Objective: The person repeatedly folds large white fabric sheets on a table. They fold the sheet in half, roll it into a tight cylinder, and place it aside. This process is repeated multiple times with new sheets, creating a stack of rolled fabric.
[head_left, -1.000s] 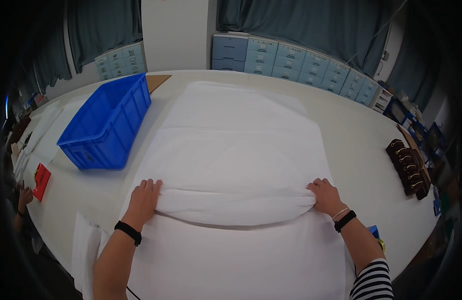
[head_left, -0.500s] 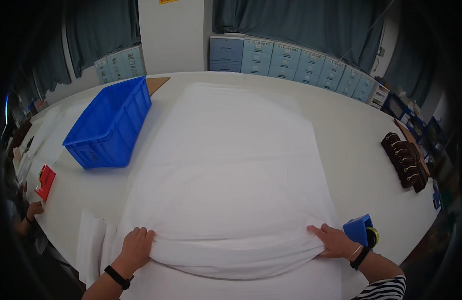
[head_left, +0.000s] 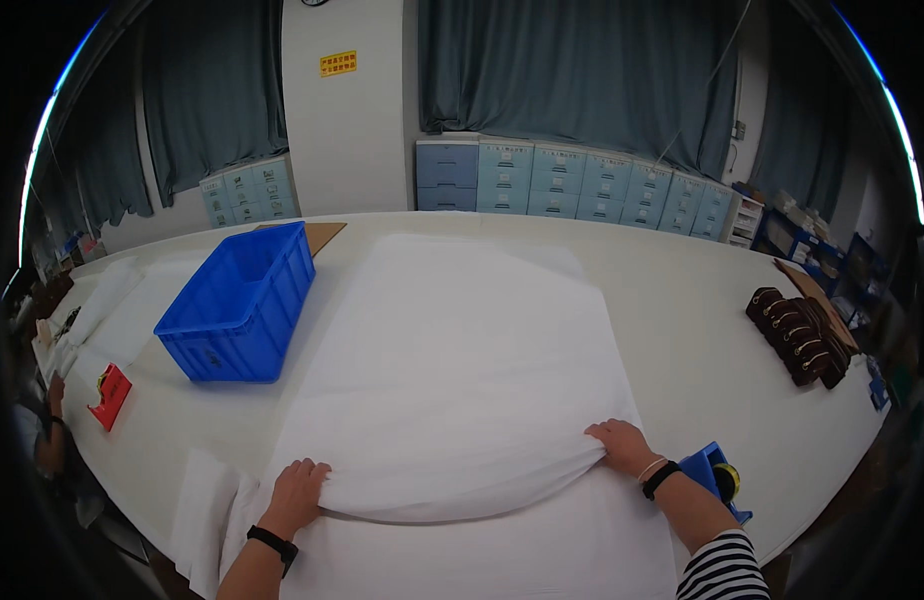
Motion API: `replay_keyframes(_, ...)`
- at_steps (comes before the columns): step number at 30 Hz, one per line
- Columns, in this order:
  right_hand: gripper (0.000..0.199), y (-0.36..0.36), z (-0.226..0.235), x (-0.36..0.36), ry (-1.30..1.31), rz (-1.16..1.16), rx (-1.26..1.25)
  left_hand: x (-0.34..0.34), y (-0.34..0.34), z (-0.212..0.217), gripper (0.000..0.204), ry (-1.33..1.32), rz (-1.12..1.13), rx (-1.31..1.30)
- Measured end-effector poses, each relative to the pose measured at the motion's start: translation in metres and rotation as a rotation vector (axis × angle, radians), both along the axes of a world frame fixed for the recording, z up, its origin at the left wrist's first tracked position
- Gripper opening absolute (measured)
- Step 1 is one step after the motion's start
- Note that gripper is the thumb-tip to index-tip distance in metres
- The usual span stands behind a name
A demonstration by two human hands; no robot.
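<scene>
A large white sheet (head_left: pixel 462 380) lies spread along the middle of the pale surface (head_left: pixel 682 300), its near edge folded into a rounded roll. The left hand (head_left: pixel 297 492) and the right hand (head_left: pixel 622 445) each grip that folded edge, fingers curled over and pinching the fabric. A blue bin (head_left: pixel 240 303) stands left of the sheet; a blue tape dispenser (head_left: pixel 717 478) sits just beside the right wrist.

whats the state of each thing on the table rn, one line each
white sheet: spread flat along the table, near edge folded over and bunched
left hand: gripping the folded edge of the sheet
right hand: gripping the folded edge of the sheet
blue crate: upright, open top, looks empty
tape dispenser: standing by the right wrist, untouched
brown items: lined up in a row at the right edge
red item: lying flat at the left edge
</scene>
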State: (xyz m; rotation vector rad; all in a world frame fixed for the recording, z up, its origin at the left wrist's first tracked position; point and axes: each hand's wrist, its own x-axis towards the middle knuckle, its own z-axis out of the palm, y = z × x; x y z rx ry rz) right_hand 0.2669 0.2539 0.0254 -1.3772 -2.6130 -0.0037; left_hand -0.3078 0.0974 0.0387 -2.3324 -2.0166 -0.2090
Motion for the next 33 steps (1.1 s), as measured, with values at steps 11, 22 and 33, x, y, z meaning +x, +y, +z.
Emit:
replay_keyframes(11,0.044,-0.100,0.021,0.026,-0.015,0.038,-0.419,-0.022,-0.064,-0.005,0.035,0.163,0.092,-0.447)
replay_keyframes(22,0.047,-0.136,0.029,0.003,-0.136,0.259,0.230,0.014,-0.034,-0.022,0.044,0.696,0.208,-0.170)
replay_keyframes(33,0.054,-0.176,0.010,-0.035,0.116,0.186,0.074,0.137,-0.061,0.046,0.077,0.187,-0.509,0.058)
